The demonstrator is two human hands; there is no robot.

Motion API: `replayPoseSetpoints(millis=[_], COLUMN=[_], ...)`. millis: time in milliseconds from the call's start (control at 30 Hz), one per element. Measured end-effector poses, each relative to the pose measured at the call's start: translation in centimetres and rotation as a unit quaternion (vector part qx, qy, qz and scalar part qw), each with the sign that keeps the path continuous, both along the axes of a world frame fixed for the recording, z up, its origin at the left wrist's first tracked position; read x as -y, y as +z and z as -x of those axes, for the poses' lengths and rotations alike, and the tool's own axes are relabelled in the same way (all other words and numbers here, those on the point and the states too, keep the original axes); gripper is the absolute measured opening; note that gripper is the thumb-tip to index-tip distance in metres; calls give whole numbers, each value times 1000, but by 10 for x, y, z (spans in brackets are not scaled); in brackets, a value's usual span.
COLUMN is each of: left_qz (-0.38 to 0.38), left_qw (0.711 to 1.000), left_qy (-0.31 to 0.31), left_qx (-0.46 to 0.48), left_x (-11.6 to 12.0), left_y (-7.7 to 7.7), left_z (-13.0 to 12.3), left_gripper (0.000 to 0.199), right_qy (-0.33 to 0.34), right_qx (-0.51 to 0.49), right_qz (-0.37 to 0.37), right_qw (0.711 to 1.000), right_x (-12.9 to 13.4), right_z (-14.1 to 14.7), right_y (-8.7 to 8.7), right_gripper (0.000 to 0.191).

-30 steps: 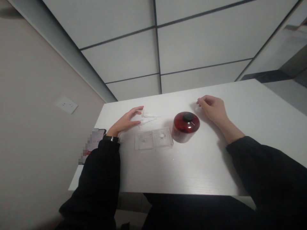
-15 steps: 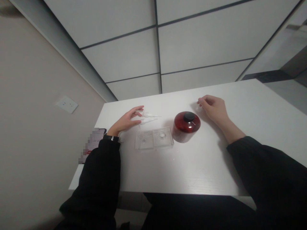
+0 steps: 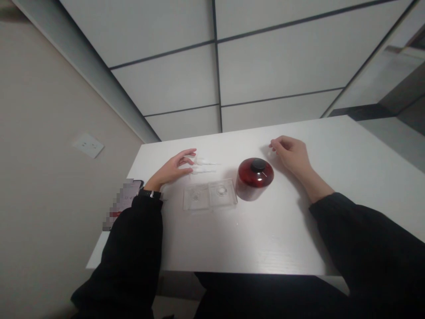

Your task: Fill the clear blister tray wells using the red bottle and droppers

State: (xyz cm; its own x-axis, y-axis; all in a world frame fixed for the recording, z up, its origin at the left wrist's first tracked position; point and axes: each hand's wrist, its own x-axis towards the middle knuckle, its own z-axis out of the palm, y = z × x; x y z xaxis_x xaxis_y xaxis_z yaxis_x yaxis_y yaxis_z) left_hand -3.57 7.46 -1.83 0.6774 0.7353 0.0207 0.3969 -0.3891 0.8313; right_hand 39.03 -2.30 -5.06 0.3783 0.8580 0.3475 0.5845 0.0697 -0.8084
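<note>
Two small white tubes with thin tips, an upper one [image 3: 203,162] and a lower one [image 3: 202,171], lie side by side on the white table. My left hand [image 3: 175,167] rests at their left ends, fingers apart, the thumb by the lower tube. Just below them is a clear plastic case [image 3: 223,200] with two square halves, spread open. To its right stands a dark red bottle [image 3: 254,179] with a black cap. Beyond the bottle, my right hand [image 3: 289,151] has its fingers curled together near the table; what they hold, if anything, is too small to name.
A phone [image 3: 128,199] lies at the table's left edge, partly behind my left sleeve. The white table [image 3: 265,243] meets a wall with a socket [image 3: 89,145] on the left and white panels [image 3: 186,88] at the back.
The whole view has shifted slightly, with the table's things a little lower and further left. Both hands keep nearly the same pose beside the same things.
</note>
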Motion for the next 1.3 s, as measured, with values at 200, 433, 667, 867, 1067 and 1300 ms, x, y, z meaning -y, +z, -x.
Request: replayPoseSetpoints(millis=[200, 433, 667, 867, 1067, 1300], left_qz=[7, 10, 14, 26, 23, 22], left_qw=[1000, 1000, 1000, 1000, 1000, 1000], left_qy=[9, 11, 11, 15, 14, 12], left_qx=[1, 7, 11, 7, 8, 9], left_x=[1, 2, 0, 2, 4, 2], left_y=[1, 1, -1, 1, 3, 2], left_z=[-2, -2, -2, -4, -5, -5], left_gripper=[80, 77, 78, 79, 77, 79], right_qy=[5, 8, 2, 7, 5, 2], right_qx=[-2, 0, -17, -30, -30, -21], right_qz=[-3, 0, -7, -14, -15, -10], right_qw=[1000, 1000, 1000, 999, 999, 1000], right_x=[0, 0, -1, -1, -1, -1], right_z=[-1, -1, -1, 0, 0, 0], right_y=[1, -1, 0, 0, 0, 2], right_gripper=[31, 32, 30, 31, 32, 33])
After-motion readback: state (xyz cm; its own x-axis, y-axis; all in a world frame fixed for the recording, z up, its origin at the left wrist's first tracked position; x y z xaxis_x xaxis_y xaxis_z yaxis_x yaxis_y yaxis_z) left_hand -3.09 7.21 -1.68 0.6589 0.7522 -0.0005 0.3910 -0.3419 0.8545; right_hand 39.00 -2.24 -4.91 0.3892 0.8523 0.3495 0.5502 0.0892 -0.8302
